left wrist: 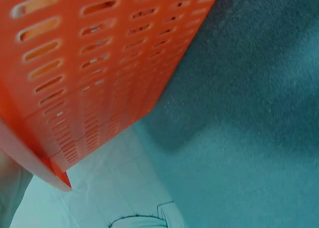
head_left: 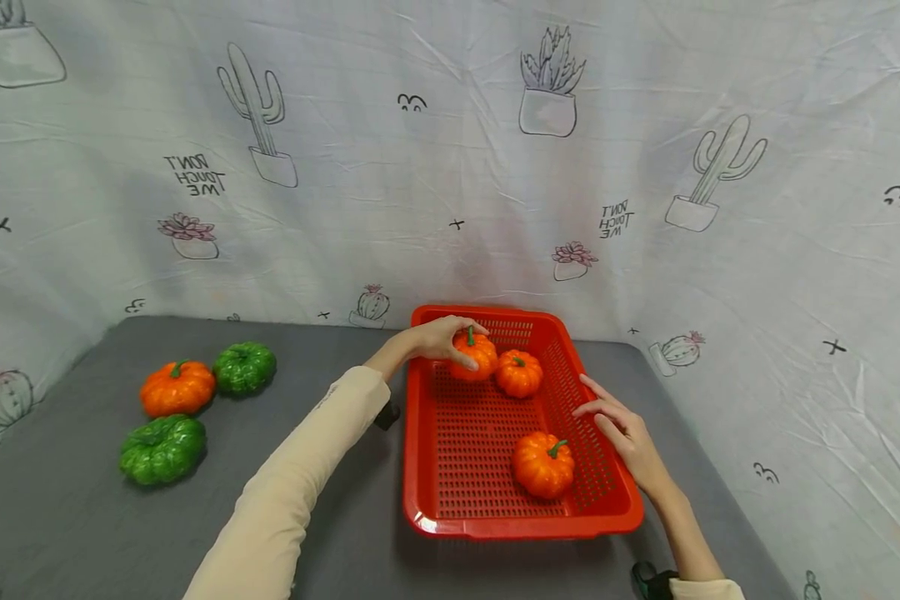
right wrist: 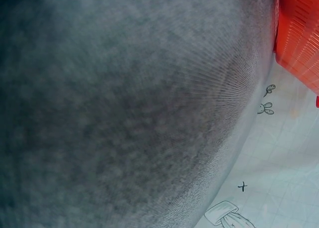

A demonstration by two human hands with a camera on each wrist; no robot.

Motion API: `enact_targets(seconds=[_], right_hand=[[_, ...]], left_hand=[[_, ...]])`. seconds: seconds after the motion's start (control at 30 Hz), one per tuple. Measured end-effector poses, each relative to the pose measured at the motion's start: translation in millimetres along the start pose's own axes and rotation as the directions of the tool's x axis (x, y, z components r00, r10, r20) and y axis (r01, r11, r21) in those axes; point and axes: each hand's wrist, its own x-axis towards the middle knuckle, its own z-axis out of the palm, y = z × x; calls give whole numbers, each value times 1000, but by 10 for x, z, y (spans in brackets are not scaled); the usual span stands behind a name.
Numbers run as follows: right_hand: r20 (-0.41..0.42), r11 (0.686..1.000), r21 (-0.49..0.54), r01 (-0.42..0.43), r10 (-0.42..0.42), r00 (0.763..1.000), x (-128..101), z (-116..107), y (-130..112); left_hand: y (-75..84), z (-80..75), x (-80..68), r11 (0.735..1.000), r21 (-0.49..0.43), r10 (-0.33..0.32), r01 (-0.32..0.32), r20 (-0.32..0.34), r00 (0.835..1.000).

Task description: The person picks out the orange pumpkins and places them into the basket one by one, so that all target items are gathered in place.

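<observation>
While the left hand (head_left: 441, 337) grasps an orange pumpkin (head_left: 478, 360) inside the red basket (head_left: 525, 527), near frame centre, the right hand (head_left: 624, 433) lies at its right rim, fingers loose and unclenched. A second pumpkin (head_left: 519, 373) sits just beside; a third (head_left: 538, 468) sits lower. One orange gourd (head_left: 177, 389) and two green gourds (head_left: 162, 450) lie at frame left.

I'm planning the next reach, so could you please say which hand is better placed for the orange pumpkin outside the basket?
Probably the left hand, nearer the outside pumpkin though holding another pumpkin; the right hand is across the basket.
</observation>
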Motion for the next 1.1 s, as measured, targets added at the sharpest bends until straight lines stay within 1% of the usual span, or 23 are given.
enact_targets(seconds=[0.1, 0.17, 0.23, 0.33, 0.43, 0.53, 0.63, 0.67, 0.73, 0.83, 0.87, 0.9, 0.97, 1.0, 1.07, 1.1], right_hand=[[-6, 1000, -4, 0, 0, 1000, 0, -13, 0], [-7, 1000, -10, 1, -1, 1000, -1, -19, 2], [-5, 1000, -19, 8, -8, 1000, -3, -24, 10], [1, 1000, -24, 2, -2, 1000, -8, -24, 11], [9, 1000, -26, -6, 6, 1000, -11, -13, -6], [17, 1000, -19, -16, 16, 1000, -6, 5, -66], [20, 1000, -10, -11, 12, 1000, 13, 15, -172], [16, 1000, -5, -10, 11, 1000, 20, 16, -211], [10, 1000, 0, -6, 6, 1000, 36, 14, -282], [6, 1000, -4, 9, -9, 1000, 39, 3, -280], [8, 1000, -10, 17, -16, 1000, 37, -2, -262], [11, 1000, -18, 24, -24, 1000, 34, -7, -247], [15, 999, -26, 37, -36, 999, 26, -14, -210], [15, 999, -27, 38, -37, 999, 22, -14, -204], [16, 999, -32, 36, -36, 999, 17, -14, -223], [14, 999, -31, 30, -29, 999, 16, -12, -240]], left_hand=[[18, 14, 25, 1000, 20, -14, 14, -32, 999], [32, 25, 36, 999, 31, -27, 28, -41, 999], [46, 44, 46, 998, 39, -40, 41, -30, 999], [63, 98, 56, 995, 60, -77, 77, -1, 997], [72, 192, 56, 991, 84, -111, 107, 46, 993], [63, 288, 49, 987, 106, -128, 119, 79, 989], [53, 336, 75, 982, 109, -164, 155, 80, 983], [18, 344, 112, 980, 108, -176, 167, 77, 981], [17, 341, 117, 976, 135, -177, 168, 58, 982], [-403, 435, 404, 988, 122, -104, 98, 47, 993], [-475, 442, 459, 989, 116, -100, 93, 59, 993], [-505, 446, 484, 990, 109, -100, 92, 67, 993], [-569, 454, 557, 990, 70, -127, 121, 97, 987], [-421, 422, 453, 987, 72, -152, 145, 101, 983], [-141, 361, 274, 976, 52, -217, 212, 111, 970], [-51, 353, 206, 973, 38, -230, 227, 100, 968]])
